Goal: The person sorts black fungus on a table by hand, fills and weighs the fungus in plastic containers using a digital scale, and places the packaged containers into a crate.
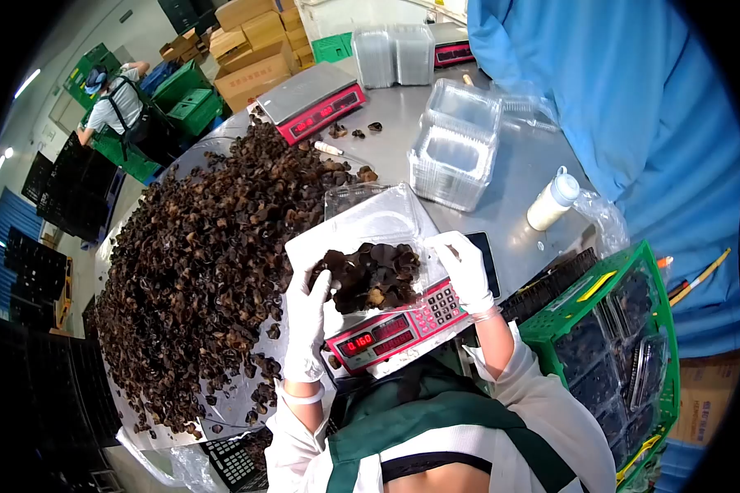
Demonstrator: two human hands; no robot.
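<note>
An open clear plastic clamshell box (423, 283) filled with dark wood ear mushrooms (376, 275) rests on the pan of a red and white digital scale (390, 333). Its red display appears to read 0.160. My gloved left hand (306, 316) is closed at the left side of the box, thumb against the mushrooms; its fingertips are partly hidden. At the opposite side, my gloved right hand (464, 271) has its fingers curled down on the box's edge. The transparent lid (370, 214) lies folded back over the far part of the scale.
A large heap of wood ear mushrooms (205, 271) covers the table's left. Stacked clear boxes (452, 148), a second scale (316, 103) and a white bottle (553, 200) stand farther back. A green crate (670, 361) holds filled boxes at right. Another person (123, 107) works far left.
</note>
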